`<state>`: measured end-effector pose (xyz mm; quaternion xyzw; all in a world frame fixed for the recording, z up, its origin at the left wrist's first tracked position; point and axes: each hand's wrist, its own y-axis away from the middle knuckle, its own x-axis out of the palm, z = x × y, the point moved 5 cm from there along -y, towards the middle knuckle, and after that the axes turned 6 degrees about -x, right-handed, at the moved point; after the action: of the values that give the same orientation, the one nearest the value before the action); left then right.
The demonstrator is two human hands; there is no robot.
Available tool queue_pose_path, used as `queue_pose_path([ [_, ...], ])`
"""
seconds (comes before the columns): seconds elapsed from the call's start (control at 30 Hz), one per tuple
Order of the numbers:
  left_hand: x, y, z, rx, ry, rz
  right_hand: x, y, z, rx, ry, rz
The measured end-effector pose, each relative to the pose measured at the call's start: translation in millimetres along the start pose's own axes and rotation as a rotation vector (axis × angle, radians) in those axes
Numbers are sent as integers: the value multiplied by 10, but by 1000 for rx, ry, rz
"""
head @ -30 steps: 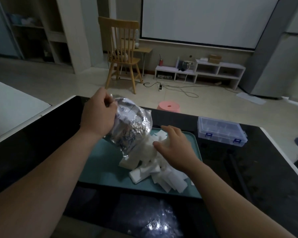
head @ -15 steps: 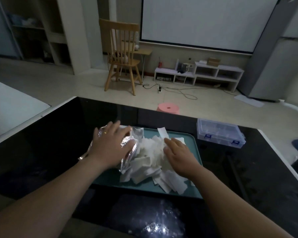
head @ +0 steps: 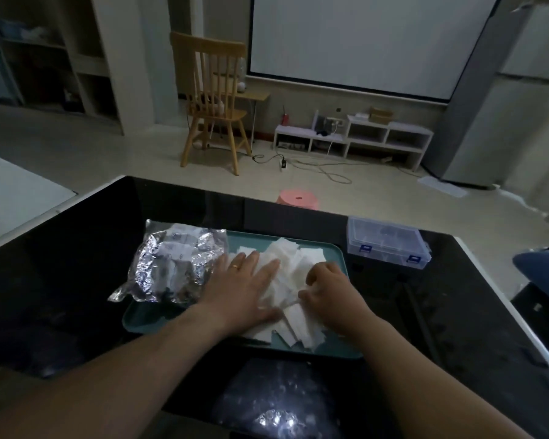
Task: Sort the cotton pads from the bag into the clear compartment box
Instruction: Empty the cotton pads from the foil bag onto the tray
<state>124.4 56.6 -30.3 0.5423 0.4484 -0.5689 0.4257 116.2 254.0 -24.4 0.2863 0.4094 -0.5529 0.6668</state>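
A: Hands?
B: Left hand (head: 248, 288) lies flat, fingers spread, on the pads (head: 287, 256). Right hand (head: 328, 291) curls onto some, mid-frame on the tray (head: 133, 318).
A: Step?
B: Gathering, I'd judge. Bag (head: 171, 267) lies left. Next, the box (head: 387, 245) at right, apparently latched, needs opening.

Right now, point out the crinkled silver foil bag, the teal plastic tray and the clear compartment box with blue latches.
Crinkled silver foil bag (head: 171, 264): head view, middle of its crumpled face.
Teal plastic tray (head: 143, 320): head view, bare near-left corner.
Clear compartment box with blue latches (head: 385, 236): head view, centre of lid.
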Motion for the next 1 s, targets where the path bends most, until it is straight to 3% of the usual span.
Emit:
queue_pose_path([
  [0.17,-49,-174,-129,66,79,-166,-75,50,20,-19,-141,-88],
  [0.37,-316,-225,51,-78,359,-439,-214,38,-50,36,-271,-211],
  [0.47,-260,-216,75,-170,449,-282,-151,47,-114,79,-178,-149],
  [0.57,-209,-179,-86,-106,377,-113,-36,94,-154,129,-10,-44],
  [0.7,-50,-256,-256,-83,276,35,-41,97,-60,59,-45,-122],
  [0.9,-257,-309,-255,-100,372,-184,-241,125,66,82,-344,-198],
  [1.0,-331,-270,-196,-147,508,-207,-293,157,55,87,-305,-140],
])
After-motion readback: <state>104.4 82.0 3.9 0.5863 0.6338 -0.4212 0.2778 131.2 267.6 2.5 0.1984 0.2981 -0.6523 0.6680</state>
